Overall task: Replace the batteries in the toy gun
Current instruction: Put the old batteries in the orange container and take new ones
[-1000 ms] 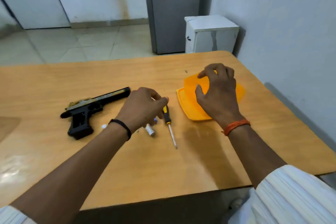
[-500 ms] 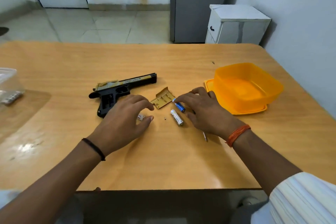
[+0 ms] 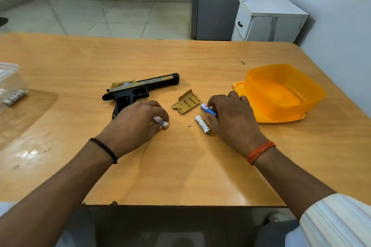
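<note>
Toy gun (image 3: 138,90) lies flat on the counter (image 3: 180,166), barrel pointing toward the orange tub (image 3: 285,90), and everything else I place off that gun. Just on the near side of its handle my left hand (image 3: 136,124) curls over a white battery (image 3: 161,122), fingertips pinching it against the wood. Out past the muzzle end and nearer to me, my right hand (image 3: 230,118) has its fingers closing on a blue battery (image 3: 208,109), with a second white battery (image 3: 202,124) lying loose just beside my thumb. The gold cover (image 3: 186,102) sits inside-up between gun and right hand, and a tiny screw (image 3: 189,125) rests alone on the bare wood nearer to me than that cover. Risk now, as I judge it: that screw is small and unguarded, one sweep of a wrist sends it off the edge; round cells can roll on this slick top; and with old and new cells mixed on the counter I could load a spent one, or seat it the wrong way round. Hard to read: the battery bay in the handle is dark and part hidden by my left hand, so I cannot say whether it is empty; the blue cell's far end is under my fingers; a clear box (image 3: 10,82), far off behind the gun's rear, is cut by the frame edge
</note>
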